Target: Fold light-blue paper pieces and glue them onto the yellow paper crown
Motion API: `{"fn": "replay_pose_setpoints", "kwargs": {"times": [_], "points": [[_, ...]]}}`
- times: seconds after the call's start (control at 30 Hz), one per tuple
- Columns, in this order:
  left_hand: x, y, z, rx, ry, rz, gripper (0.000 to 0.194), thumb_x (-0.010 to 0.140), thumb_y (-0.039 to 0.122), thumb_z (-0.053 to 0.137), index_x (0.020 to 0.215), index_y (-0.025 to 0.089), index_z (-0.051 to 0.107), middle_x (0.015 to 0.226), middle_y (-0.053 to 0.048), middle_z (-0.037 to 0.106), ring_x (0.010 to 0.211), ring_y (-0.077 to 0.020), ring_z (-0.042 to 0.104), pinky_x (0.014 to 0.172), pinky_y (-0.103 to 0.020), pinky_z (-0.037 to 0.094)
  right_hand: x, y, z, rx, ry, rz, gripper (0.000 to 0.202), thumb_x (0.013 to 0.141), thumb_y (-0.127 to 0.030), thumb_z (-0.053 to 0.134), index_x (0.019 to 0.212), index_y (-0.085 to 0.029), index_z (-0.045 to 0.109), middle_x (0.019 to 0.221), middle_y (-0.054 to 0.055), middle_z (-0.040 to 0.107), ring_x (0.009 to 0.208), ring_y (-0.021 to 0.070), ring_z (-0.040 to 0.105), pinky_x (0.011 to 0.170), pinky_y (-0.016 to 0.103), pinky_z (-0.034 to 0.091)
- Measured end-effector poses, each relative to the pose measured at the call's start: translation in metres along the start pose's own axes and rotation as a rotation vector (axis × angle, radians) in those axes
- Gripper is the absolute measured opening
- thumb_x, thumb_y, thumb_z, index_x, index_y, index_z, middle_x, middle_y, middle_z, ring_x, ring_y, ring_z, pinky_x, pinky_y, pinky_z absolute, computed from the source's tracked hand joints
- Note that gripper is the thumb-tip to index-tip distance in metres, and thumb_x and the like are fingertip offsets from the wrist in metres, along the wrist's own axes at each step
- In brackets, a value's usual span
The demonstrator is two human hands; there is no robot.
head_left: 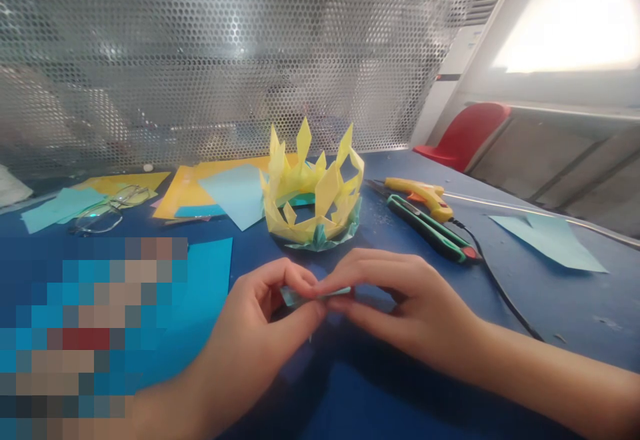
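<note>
Between my two hands is a small folded piece of light blue paper (295, 299), mostly covered by fingers. My left hand (270, 313) pinches it from the left, thumb below and fingers above. From the right, my right hand (395, 293) pinches it too, and the fingertips of both hands meet. Just beyond them a yellow paper crown (327, 190) stands upright on the table, with tall pointed diamond shapes around its top. Folded teal paper pieces (320, 237) sit along the crown's lower front edge.
The blue table (400, 400) holds a yellow glue gun (420, 193) with a black cord and a green-black utility knife (433, 230). Light blue paper (553, 240) lies right. Eyeglasses (103, 217), paper sheets (235, 190) and a bright blue sheet (200, 307) lie left. Perforated metal (225, 60) stands behind.
</note>
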State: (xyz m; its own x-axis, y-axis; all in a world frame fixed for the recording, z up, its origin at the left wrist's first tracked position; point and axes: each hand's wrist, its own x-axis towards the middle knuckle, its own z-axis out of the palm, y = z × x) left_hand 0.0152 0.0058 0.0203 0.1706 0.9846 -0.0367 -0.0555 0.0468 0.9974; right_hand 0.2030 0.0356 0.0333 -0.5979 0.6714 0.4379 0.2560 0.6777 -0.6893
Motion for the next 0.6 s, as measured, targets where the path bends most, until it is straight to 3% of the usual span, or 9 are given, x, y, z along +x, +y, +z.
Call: {"fn": "replay_pose_setpoints", "kwargs": {"times": [0.33,0.6], "points": [[-0.0005,0.0025,-0.0001,0.021,0.007,-0.010,0.014,0.070,0.024,0.073,0.062,0.021,0.062,0.075,0.003,0.065,0.073,-0.0117,0.059,0.065,-0.018,0.048,-0.0012,-0.0002,-0.0014,-0.061,-0.006,-0.110,0.017,0.085,-0.004,0.059,0.093,-0.012,0.072,0.083,0.006,0.071,0.074,0.0104,0.066,0.070,0.016,0.054],[0.0005,0.0021,-0.0032,-0.010,0.066,-0.019,0.015,0.076,0.031,0.075,0.068,0.021,0.067,0.069,0.004,0.066,0.068,-0.0083,0.057,0.063,-0.014,0.047,0.0041,0.0044,-0.0053,0.041,0.036,-0.063,0.022,0.087,-0.007,0.061,0.097,-0.020,0.075,0.087,0.003,0.071,0.077,0.0102,0.066,0.069,0.017,0.054]]}}
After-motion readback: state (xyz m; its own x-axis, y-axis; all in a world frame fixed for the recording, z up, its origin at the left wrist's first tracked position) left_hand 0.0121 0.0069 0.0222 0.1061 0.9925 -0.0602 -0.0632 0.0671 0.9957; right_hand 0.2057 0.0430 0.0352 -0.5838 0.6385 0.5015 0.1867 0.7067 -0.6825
